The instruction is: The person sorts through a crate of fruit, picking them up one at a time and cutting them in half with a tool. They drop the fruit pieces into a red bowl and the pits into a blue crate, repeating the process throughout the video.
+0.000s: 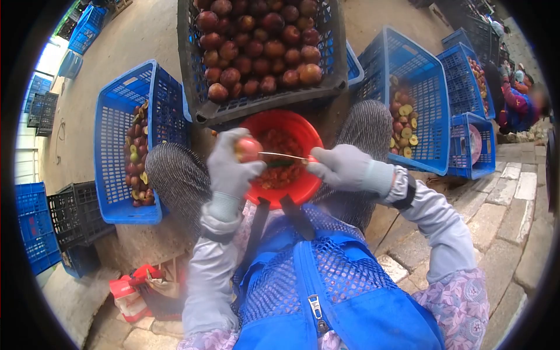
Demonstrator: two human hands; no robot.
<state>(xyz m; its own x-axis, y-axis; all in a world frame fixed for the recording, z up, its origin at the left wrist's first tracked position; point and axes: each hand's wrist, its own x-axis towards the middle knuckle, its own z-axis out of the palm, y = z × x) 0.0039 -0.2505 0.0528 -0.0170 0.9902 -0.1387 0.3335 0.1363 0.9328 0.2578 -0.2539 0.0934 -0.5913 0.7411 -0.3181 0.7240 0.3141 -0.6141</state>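
My left hand point(228, 166), in a grey glove, is closed round a red plum point(248, 150). My right hand point(344, 167), gloved too, grips the red handle of a knife point(284, 155). The thin blade points left, its tip touching or very close to the plum. Both hands are above a red bowl point(313, 137) between my knees, which holds reddish fruit pieces point(274, 177). Just beyond the bowl stands a dark crate point(201, 114) full of whole dark red plums point(259, 46).
A blue crate point(125, 201) with cut plums stands at the left, another blue crate point(429, 163) with cut plums at the right. Smaller blue crates point(480, 169) are beyond it. A person point(519, 105) is at the far right. A red and white bag point(129, 298) lies lower left.
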